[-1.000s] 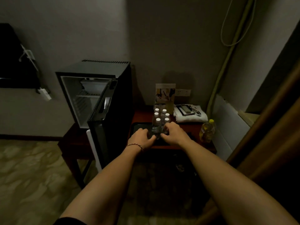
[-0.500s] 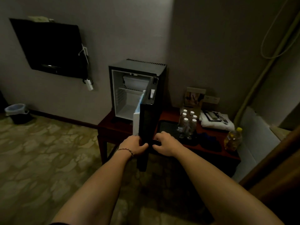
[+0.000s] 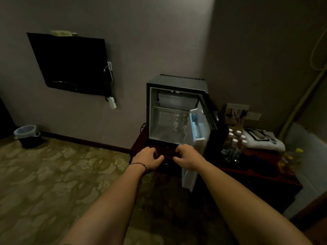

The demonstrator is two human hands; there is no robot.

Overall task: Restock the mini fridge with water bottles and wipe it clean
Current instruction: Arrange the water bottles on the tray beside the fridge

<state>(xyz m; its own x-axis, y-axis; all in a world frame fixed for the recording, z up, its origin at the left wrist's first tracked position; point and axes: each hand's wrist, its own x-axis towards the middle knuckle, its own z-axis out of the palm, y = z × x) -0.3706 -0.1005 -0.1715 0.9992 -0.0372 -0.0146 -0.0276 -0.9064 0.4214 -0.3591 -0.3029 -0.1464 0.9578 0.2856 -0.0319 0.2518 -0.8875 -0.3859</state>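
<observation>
The black mini fridge (image 3: 177, 82) stands on a dark wooden table (image 3: 265, 175) with its door (image 3: 196, 138) swung open to the right. Its white inside holds two water bottles (image 3: 178, 123) at the back of the lower space. A pack of several water bottles (image 3: 234, 144) with white caps sits on the table right of the fridge. My left hand (image 3: 148, 159) and my right hand (image 3: 187, 157) hover side by side in front of the fridge's lower edge, fingers curled and apart, holding nothing.
Folded white towels (image 3: 263, 140) with a dark item on top lie right of the pack, and a yellow-capped bottle (image 3: 292, 160) stands at the table's right end. A black TV (image 3: 70, 64) hangs on the wall. A bin (image 3: 27, 135) stands on the patterned floor at far left.
My view has swung left and now faces the open fridge. Both hands moved from the bottle pack to the front of the fridge, empty.
</observation>
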